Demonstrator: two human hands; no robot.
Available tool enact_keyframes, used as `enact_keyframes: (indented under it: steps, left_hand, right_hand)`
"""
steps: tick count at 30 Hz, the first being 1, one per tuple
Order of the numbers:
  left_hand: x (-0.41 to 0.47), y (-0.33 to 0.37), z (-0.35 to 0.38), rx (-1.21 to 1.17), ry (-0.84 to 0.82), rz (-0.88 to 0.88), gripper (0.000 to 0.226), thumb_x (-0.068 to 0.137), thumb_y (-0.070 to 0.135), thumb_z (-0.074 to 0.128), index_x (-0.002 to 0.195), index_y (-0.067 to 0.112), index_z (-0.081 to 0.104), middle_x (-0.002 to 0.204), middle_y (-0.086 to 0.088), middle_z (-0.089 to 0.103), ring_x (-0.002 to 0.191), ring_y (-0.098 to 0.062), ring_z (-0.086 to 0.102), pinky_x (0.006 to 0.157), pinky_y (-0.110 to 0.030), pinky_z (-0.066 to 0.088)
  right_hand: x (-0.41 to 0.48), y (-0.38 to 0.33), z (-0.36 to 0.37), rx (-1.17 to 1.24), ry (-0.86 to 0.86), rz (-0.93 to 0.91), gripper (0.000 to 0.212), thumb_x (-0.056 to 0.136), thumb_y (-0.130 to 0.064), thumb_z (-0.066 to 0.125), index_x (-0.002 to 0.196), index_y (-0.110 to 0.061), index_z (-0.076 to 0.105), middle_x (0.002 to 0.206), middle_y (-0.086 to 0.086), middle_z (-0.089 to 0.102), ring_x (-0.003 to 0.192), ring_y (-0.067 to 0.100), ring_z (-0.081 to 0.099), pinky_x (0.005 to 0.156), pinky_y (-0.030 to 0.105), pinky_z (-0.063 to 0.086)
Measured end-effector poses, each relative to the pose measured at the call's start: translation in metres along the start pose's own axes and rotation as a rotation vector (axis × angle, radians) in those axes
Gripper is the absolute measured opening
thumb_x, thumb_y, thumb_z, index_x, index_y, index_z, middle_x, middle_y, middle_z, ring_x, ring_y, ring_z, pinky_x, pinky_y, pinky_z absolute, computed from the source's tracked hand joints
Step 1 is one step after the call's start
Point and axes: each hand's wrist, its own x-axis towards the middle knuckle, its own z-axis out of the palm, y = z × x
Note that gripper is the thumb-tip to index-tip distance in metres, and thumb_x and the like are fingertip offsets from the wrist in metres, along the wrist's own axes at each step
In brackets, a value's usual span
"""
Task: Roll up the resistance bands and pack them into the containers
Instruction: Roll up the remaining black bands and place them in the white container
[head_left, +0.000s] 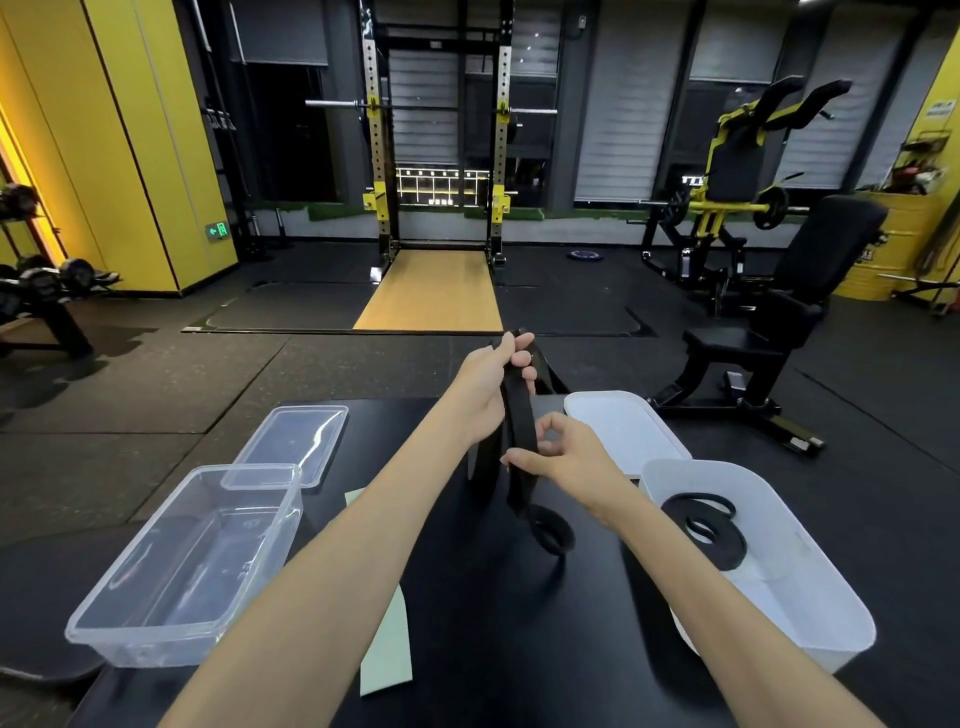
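Gym floor (156, 374) stretches beyond the black table (493, 623), above whose middle the left hand (488, 384) grips the top of a black resistance band (519, 431) and the right hand (566, 457) pinches it lower, its coiled end hanging between the clear container (182, 561) left and the white container (810, 597) right

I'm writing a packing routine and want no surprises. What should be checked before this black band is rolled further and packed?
1. Left hand grips the top of the black flat resistance band: ok.
2. Right hand pinches it lower down: ok.
3. Band fully rolled: not ok, only the bottom end is coiled.
4. Clear rectangular plastic container open, lid off: ok.
5. White plastic container, holding one rolled black band, has room for another: cannot tell.
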Motion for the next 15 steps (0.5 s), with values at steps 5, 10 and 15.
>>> enact_keyframes:
  steps: [5, 10, 15]
  left_hand:
    - [-0.014, -0.012, -0.006, 0.177, -0.030, 0.019, 0.034, 0.096, 0.030, 0.053, 0.114, 0.003, 0.061, 0.082, -0.002, 0.067, 0.072, -0.015, 0.065, 0.067, -0.029, 0.055]
    - [-0.018, -0.014, -0.007, 0.195, -0.005, -0.023, 0.028, 0.100, 0.026, 0.045, 0.115, 0.006, 0.058, 0.070, 0.003, 0.062, 0.068, -0.014, 0.064, 0.075, -0.033, 0.053]
    - [-0.015, -0.007, -0.001, 0.061, 0.039, -0.046, 0.025, 0.102, 0.024, 0.041, 0.118, 0.007, 0.050, 0.060, 0.005, 0.037, 0.049, -0.010, 0.037, 0.062, -0.028, 0.041]
  right_hand:
    - [0.008, -0.004, 0.002, -0.021, 0.157, -0.097, 0.033, 0.071, -0.017, 0.083, 0.077, -0.012, 0.051, 0.065, 0.010, 0.063, 0.064, 0.022, 0.061, 0.071, 0.033, 0.050]
    - [0.009, -0.006, 0.009, 0.074, 0.179, -0.090, 0.034, 0.072, -0.018, 0.082, 0.084, -0.005, 0.054, 0.080, 0.015, 0.069, 0.082, 0.026, 0.069, 0.081, 0.038, 0.056]
    - [-0.001, -0.004, 0.011, 0.279, -0.022, 0.097, 0.019, 0.092, -0.023, 0.063, 0.097, -0.012, 0.049, 0.100, 0.014, 0.070, 0.089, 0.021, 0.067, 0.083, 0.038, 0.051]
